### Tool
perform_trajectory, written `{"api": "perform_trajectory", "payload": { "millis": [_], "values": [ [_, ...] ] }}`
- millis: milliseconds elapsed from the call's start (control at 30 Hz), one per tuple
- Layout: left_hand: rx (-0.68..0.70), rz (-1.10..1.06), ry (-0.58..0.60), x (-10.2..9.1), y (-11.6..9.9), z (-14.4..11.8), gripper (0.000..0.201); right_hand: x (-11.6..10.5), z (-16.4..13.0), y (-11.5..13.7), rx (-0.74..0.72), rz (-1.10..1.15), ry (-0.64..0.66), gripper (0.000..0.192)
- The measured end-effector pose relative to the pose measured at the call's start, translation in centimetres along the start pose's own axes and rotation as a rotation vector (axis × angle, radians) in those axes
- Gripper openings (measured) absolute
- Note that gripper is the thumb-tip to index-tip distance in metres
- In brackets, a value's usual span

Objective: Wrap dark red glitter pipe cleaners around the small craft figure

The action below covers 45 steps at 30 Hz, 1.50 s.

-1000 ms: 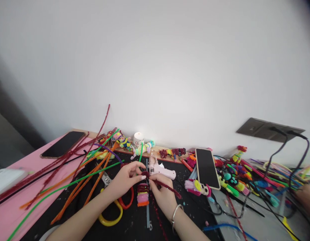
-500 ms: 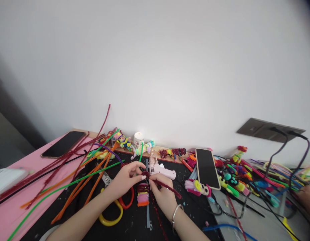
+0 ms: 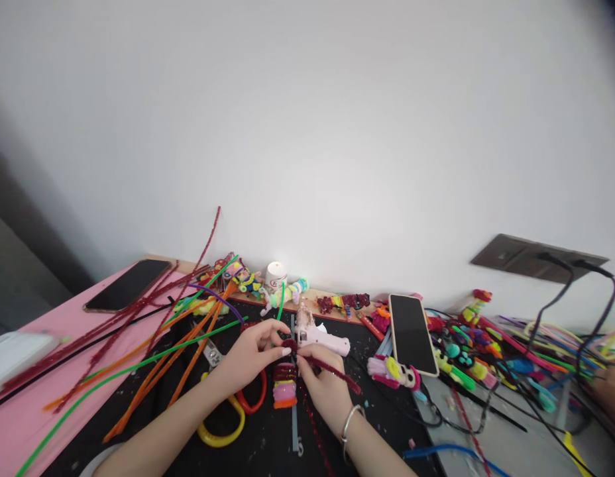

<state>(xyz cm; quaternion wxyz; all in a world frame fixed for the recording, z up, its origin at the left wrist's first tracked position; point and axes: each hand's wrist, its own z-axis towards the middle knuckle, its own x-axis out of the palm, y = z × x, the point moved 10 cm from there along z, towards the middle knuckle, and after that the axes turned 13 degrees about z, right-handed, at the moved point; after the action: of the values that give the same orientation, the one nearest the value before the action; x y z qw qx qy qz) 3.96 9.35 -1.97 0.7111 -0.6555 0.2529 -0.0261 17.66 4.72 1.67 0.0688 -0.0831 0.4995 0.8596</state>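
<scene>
My left hand (image 3: 250, 348) pinches the dark red end of a tinsel pipe cleaner (image 3: 335, 372) between thumb and fingertips. Its other stretch runs through the closed fingers of my right hand (image 3: 328, 387), the free tip pointing down to the right. The fingertips nearly meet, and the bit between them is partly hidden. Right below lies a stack of coiled pipe cleaners (image 3: 285, 389) in dark red, yellow, pink and orange. Just beyond my hands a pale pink glue gun (image 3: 330, 341) rests on the black mat (image 3: 260, 457).
Scissors with yellow and red handles (image 3: 219, 437) lie by my left forearm. Loose orange pipe cleaners (image 3: 148, 381) spread leftward near a dark phone (image 3: 128, 285). Right of me are another phone (image 3: 413, 334), a pink-and-white figure (image 3: 393, 373), cables and another person's hand (image 3: 610, 391).
The view has shifted very slightly. Both hands keep nearly the same pose around the dark red pipe cleaner.
</scene>
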Motion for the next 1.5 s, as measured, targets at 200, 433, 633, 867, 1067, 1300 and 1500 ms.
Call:
{"api": "perform_trajectory", "payload": {
  "millis": [200, 433, 633, 867, 1067, 1300, 1500],
  "values": [
    [0.002, 0.010, -0.001, -0.05, -0.06, 0.06, 0.024, 0.05, 0.05, -0.02, 0.006, -0.012, 0.009, 0.019],
    [-0.002, 0.002, -0.001, -0.04, -0.22, 0.04, 0.024, 0.01, -0.05, -0.11, 0.016, -0.028, 0.009, 0.019],
    [0.000, 0.025, 0.000, -0.08, -0.16, 0.01, 0.023, 0.03, -0.05, -0.18, 0.026, -0.019, 0.007, 0.020],
    [-0.013, 0.040, -0.001, -0.08, -0.04, -0.01, 0.023, -0.01, -0.06, -0.20, 0.025, -0.001, 0.001, 0.019],
    [-0.011, 0.036, 0.012, 0.05, 0.24, 0.17, 0.026, 0.02, -0.01, -0.18, 0.030, -0.023, 0.011, 0.019],
    [-0.007, 0.037, 0.029, 0.18, 0.33, 0.18, 0.025, 0.03, -0.04, -0.10, 0.029, -0.017, 0.011, 0.019],
    [-0.017, 0.046, 0.031, 0.24, 0.35, 0.12, 0.026, 0.03, -0.06, -0.16, 0.020, -0.025, 0.012, 0.019]
  ]
}}
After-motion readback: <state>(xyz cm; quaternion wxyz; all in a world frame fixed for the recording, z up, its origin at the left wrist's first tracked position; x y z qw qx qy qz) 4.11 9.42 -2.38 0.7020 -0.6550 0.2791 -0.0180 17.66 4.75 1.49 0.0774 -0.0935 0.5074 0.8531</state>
